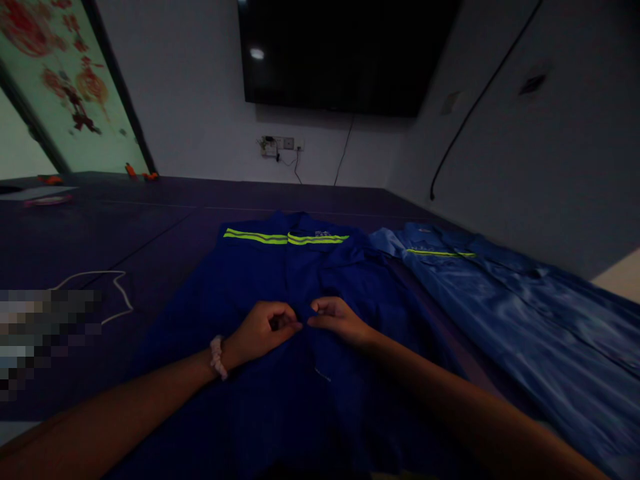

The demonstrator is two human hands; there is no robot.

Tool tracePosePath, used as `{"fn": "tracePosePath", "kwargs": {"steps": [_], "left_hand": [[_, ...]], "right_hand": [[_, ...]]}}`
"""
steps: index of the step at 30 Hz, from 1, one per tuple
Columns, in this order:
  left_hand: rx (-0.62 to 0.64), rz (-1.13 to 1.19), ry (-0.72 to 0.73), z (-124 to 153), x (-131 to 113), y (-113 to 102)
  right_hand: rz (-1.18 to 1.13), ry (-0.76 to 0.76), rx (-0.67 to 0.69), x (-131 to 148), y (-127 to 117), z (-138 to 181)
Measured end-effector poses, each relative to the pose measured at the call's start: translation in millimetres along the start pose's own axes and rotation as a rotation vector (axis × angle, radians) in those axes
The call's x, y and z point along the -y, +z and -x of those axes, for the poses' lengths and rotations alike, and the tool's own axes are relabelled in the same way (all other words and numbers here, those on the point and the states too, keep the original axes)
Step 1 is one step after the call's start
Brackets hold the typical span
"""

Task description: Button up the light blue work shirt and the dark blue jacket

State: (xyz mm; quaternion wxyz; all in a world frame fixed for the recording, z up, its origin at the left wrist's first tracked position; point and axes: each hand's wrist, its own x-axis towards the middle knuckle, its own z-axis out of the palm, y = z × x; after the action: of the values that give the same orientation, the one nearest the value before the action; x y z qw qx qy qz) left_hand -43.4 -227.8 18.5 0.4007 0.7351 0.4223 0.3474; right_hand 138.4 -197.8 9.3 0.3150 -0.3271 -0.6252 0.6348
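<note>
Although the dark-blue, yellow-striped cloth jacket (295,390) at twelve o'clock looks closed at the chest, lower down is unclear; left hand (263,330) and right hand (345,323) curl over it, whether gripping cloth I cannot tell.

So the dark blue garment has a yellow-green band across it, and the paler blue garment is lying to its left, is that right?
Not quite: the head view shows the paler blue garment lying to the right of the dark blue garment, which does have the yellow-green band.
</note>
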Motion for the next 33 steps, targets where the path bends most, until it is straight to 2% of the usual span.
{"fn": "tracePosePath", "kwargs": {"steps": [7,14,17,23,29,33], "left_hand": [[0.012,-0.16,0.035,-0.5,1.3,1.2],[-0.037,-0.123,0.064,-0.3,2.9,-1.4],[-0.02,-0.14,0.074,0.6,0.8,-2.1],[0.013,-0.163,0.055,0.2,3.4,-1.2],[0.032,-0.17,0.031,0.3,6.8,-0.5],[-0.005,-0.152,0.035,0.9,4.0,-1.2]], "right_hand": [[0.282,-0.161,0.056,-0.9,7.6,7.8],[0.482,-0.182,-0.084,-2.6,10.7,8.4],[0.542,-0.209,-0.136,-4.8,10.8,7.2],[0.577,-0.214,-0.145,-5.4,9.9,6.8],[0.456,-0.138,-0.125,-7.5,8.5,5.8],[0.466,-0.147,-0.129,-9.0,6.2,5.5]]}}
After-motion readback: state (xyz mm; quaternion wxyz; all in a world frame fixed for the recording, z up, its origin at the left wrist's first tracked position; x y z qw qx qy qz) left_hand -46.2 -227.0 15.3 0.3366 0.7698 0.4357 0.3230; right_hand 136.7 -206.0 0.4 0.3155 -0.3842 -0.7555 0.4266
